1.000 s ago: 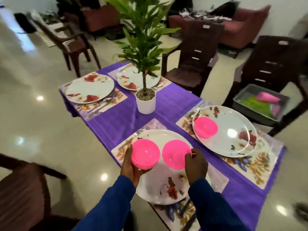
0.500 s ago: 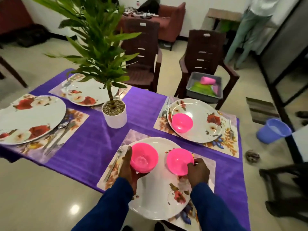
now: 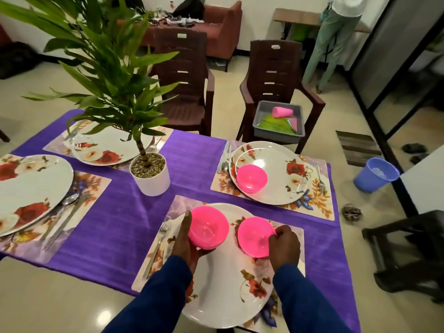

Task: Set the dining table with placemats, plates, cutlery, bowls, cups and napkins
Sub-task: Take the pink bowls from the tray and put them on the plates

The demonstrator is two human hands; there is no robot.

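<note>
On near plate (image 3: 223,292), two pink bowls (image 3: 254,236)

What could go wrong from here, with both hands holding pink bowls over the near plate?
1. The left hand holds what looks like a stack of bowls from the side; one may slip off.
2. The right hand pinches its bowl by the rim, tilted, so it may land crooked on the near plate.
3. Reaching to the far plates could brush the plant.
</note>
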